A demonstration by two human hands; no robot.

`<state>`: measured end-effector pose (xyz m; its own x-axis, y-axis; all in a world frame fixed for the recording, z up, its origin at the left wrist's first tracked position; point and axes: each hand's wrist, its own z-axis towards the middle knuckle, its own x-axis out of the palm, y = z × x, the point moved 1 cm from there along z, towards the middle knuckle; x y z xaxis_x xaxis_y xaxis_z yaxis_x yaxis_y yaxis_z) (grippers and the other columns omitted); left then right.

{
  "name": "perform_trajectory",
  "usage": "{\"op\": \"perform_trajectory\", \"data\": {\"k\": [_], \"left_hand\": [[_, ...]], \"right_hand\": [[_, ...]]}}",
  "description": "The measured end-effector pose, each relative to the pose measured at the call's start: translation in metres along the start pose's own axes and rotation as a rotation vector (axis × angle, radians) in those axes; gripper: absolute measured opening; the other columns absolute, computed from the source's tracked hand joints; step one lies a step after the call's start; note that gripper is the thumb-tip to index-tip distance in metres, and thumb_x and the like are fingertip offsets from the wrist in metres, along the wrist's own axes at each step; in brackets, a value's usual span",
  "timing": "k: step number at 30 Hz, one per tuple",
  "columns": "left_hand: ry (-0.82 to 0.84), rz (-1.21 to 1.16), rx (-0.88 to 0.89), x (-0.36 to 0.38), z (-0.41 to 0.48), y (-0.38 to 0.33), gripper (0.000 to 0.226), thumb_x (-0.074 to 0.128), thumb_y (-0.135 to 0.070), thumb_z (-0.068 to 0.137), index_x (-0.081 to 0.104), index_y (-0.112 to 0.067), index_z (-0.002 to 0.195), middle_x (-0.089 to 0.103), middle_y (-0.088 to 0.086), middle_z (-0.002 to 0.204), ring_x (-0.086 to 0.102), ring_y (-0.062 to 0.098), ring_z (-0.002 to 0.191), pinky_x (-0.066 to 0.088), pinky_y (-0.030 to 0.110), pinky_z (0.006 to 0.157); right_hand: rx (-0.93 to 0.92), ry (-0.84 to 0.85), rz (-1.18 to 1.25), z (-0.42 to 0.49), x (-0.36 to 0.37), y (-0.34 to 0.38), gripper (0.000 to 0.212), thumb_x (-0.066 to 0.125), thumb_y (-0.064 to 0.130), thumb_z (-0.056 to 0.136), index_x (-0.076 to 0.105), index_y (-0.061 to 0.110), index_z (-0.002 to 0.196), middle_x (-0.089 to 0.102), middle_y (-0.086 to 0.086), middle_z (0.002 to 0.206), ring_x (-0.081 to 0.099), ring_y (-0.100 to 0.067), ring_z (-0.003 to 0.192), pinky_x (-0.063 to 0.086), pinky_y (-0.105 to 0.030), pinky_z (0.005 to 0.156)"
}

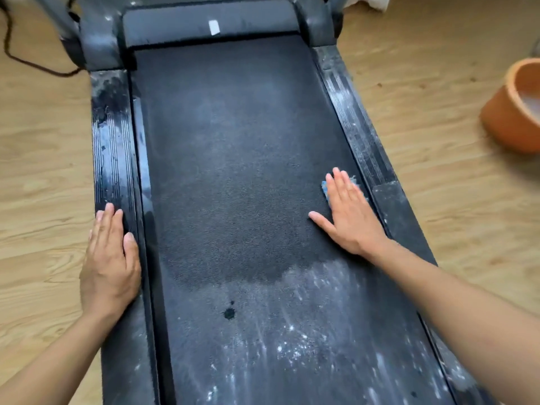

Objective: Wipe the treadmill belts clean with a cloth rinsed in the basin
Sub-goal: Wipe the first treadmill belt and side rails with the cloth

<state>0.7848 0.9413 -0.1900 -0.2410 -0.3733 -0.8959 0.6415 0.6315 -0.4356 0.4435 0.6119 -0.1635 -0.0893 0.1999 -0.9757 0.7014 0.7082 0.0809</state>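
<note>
Belt (pixel 233 171): grainy black rubber, chalky near end.

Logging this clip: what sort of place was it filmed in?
Probably a room in a home. A dusty treadmill stands on a wood-look floor, and an orange basin sits on the floor beside it.

Black belt (pixel 239 171), blue cloth (pixel 325 188), orange basin (pixel 502 118).
The belt is speckled matt black, with white-grey streaks and flecks across its near end and a faint pale haze further up. At its right edge the cloth shows blue. The side rails (pixel 112 147) are black, finely ribbed and smeared whitish. The floor (pixel 43 159) is pale wood grain.
</note>
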Motion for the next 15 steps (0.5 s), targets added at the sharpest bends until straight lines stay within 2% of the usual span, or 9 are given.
{"op": "perform_trajectory", "data": {"k": [3, 5, 9, 13, 15], "left_hand": [[-0.010, 0.011, 0.024, -0.002, 0.001, 0.002, 0.065, 0.022, -0.035, 0.106, 0.033, -0.001, 0.160, 0.021, 0.008, 0.173, 0.014, 0.022, 0.162, 0.010, 0.039, 0.132], [-0.006, 0.014, 0.010, -0.003, 0.000, 0.002, 0.064, 0.022, -0.033, 0.106, 0.033, -0.002, 0.160, 0.021, 0.009, 0.173, 0.015, 0.023, 0.162, 0.013, 0.044, 0.132], [-0.020, 0.024, -0.003, -0.003, -0.001, -0.002, 0.064, 0.023, -0.033, 0.106, 0.032, -0.003, 0.161, 0.021, 0.008, 0.173, 0.015, 0.022, 0.162, 0.013, 0.046, 0.132], [-0.027, -0.035, -0.009, -0.002, -0.002, -0.001, 0.061, 0.024, -0.030, 0.107, 0.032, -0.006, 0.162, 0.021, 0.004, 0.173, 0.013, 0.016, 0.162, 0.010, 0.040, 0.133], [-0.035, -0.170, -0.024, -0.003, -0.001, 0.003, 0.060, 0.029, -0.020, 0.102, 0.039, -0.006, 0.159, 0.026, 0.003, 0.172, 0.015, 0.014, 0.161, 0.009, 0.037, 0.132]], "right_hand": [[0.095, 0.005, 0.030, -0.013, 0.004, -0.018, 0.102, 0.018, 0.082, 0.097, -0.007, 0.011, 0.166, -0.016, -0.007, 0.174, -0.017, -0.017, 0.160, 0.000, -0.039, 0.131], [0.165, -0.019, 0.076, -0.015, 0.008, -0.007, 0.103, 0.019, 0.083, 0.097, -0.006, 0.010, 0.166, -0.015, -0.009, 0.174, -0.016, -0.019, 0.160, 0.000, -0.040, 0.131], [0.260, -0.030, 0.118, -0.018, 0.013, 0.032, 0.112, 0.019, 0.087, 0.091, -0.004, 0.007, 0.165, -0.015, -0.013, 0.173, -0.016, -0.023, 0.160, -0.002, -0.044, 0.131], [0.052, -0.026, 0.074, -0.004, 0.017, 0.115, 0.114, 0.021, 0.088, 0.089, -0.003, 0.007, 0.166, -0.014, -0.013, 0.173, -0.017, -0.024, 0.160, -0.004, -0.044, 0.130], [-0.087, -0.002, 0.075, 0.010, 0.017, 0.170, 0.113, 0.021, 0.088, 0.090, -0.003, 0.007, 0.166, -0.015, -0.013, 0.173, -0.019, -0.024, 0.160, -0.005, -0.044, 0.130]]}}
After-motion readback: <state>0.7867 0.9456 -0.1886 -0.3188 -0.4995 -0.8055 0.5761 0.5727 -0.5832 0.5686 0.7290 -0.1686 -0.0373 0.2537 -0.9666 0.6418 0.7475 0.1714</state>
